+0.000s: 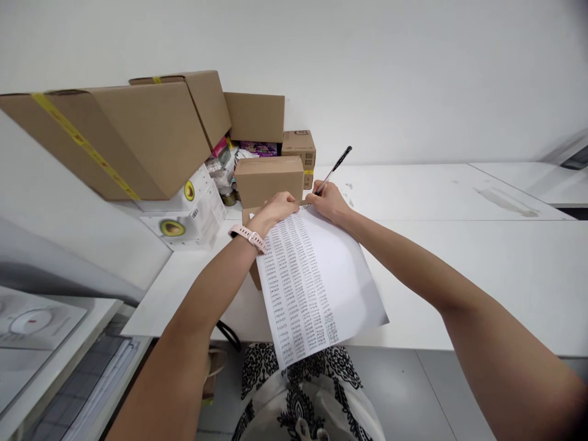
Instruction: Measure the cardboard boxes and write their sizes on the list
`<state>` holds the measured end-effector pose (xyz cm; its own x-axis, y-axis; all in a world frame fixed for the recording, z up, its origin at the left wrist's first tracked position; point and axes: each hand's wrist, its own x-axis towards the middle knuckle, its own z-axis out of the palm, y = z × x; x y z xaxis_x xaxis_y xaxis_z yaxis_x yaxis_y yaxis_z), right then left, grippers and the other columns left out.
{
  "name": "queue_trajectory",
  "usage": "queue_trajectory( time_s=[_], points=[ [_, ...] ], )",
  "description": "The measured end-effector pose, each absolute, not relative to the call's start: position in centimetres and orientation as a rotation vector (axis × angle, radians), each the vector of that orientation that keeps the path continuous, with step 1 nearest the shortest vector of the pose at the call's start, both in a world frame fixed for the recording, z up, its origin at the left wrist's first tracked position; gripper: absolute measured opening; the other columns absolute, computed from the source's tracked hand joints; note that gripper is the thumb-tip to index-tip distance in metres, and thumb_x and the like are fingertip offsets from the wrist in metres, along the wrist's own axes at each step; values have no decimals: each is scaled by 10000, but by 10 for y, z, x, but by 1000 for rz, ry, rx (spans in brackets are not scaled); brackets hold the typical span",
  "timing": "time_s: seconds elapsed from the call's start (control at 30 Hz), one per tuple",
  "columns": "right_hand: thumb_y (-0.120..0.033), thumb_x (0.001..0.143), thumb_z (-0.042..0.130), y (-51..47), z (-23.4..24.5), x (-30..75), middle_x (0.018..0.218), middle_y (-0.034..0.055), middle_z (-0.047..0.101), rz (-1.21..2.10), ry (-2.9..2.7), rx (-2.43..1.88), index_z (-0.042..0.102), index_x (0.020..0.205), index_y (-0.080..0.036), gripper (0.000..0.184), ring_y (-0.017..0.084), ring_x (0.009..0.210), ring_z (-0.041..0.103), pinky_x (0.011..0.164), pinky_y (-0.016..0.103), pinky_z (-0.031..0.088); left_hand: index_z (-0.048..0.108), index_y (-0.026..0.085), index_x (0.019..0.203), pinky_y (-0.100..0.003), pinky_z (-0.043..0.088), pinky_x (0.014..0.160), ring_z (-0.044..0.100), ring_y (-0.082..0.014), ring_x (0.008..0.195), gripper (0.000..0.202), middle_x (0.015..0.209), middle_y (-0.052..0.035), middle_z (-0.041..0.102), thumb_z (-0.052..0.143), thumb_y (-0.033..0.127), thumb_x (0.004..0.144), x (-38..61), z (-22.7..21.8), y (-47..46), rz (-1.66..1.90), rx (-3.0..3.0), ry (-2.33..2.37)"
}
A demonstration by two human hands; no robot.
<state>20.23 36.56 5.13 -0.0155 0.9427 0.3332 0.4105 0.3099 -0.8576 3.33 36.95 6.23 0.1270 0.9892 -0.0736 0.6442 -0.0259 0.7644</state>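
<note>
My right hand [329, 199] grips a pen [334, 166] with a black cap end, its tip at the top of a white sheet of paper [342, 275]. Columns of small handwritten lines cover the sheet's left half, while the right half is largely blank. At the top left edge, my left hand [277, 209] has its fingers curled on the paper, holding it. A pink watch band circles the left wrist. Under the sheet, part of a cardboard piece [255, 274] shows. The paper's lower edge hangs past the table's front edge.
Large cardboard boxes [142, 135] are stacked on white avocado-print boxes [184, 226] at the left. Behind my hands stand a smaller brown box [269, 180] and an open carton [255, 116] with packages. The white table [459, 257] extends right along the wall. A white appliance [37, 321] sits lower left.
</note>
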Motion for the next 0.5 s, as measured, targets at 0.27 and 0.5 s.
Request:
queue_trajectory(
  time_s=[0.27,0.5],
  points=[
    [-168,697,587,368,49,202,618,-36,468,673,-1536,-1249,422,632,-217,184,126,630,427,586,280,315,635,252,859,-392,466,797,588,-312,1038,213,984,-74,688,797,295,728,33,61,371,662,1733,1583],
    [-487,950,507,343,65,218,651,-4,589,616,-1345,-1146,548,917,-231,261,159,613,600,588,289,439,648,252,896,-395,477,780,602,-316,1028,217,1007,-94,693,777,261,722,30,60,371,648,1734,1571]
  ],
)
